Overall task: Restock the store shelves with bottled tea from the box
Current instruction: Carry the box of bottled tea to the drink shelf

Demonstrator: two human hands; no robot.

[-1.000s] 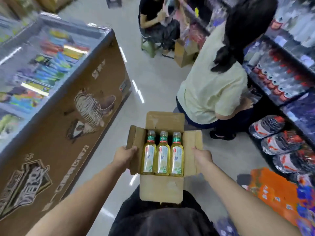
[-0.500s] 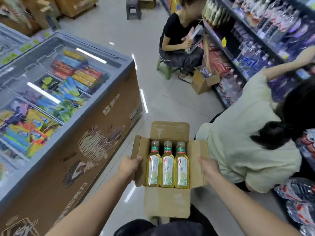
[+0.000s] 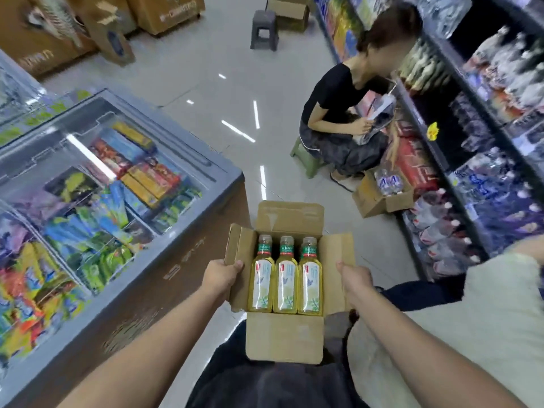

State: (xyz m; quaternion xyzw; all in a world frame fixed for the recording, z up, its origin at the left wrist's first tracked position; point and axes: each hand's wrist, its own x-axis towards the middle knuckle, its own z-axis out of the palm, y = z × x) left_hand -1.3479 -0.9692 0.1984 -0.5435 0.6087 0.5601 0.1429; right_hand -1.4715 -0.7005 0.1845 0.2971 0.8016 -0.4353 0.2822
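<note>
Carrying an open box (image 3: 284, 337) of plain brown corrugated cardboard out in front, above a glossy pale tiled floor (image 3: 191, 83). Gripping its left side flap with the left hand (image 3: 222, 275), thumb on top, fingers out of sight beneath; gripping the right side flap with the right hand (image 3: 354, 275) the same way. All four flaps folded outward. Inside, lying flat, side by side and touching: three bottles (image 3: 285, 278) of tea, clear plastic with sloping shoulders, yellow liquid, green-and-red neck bands, pale leaf-printed labels, caps toward the far flap. Just left of the box, a chest freezer (image 3: 226, 175) with a grey rounded rim, sliding glass lids and a brown printed side, full of bright foil packets. To the right, dark metal shelves (image 3: 459, 184) packed with clear bottles, blurred. Ahead beside them, a person in a black top (image 3: 332, 95) seated on a low green plastic stool (image 3: 306, 160), with a smaller cardboard box (image 3: 379, 201) holding bottles near the feet. Farther back, a grey plastic stool (image 3: 264, 29). At the lower right edge, the soft cream shirt (image 3: 485, 319) of another person.
</note>
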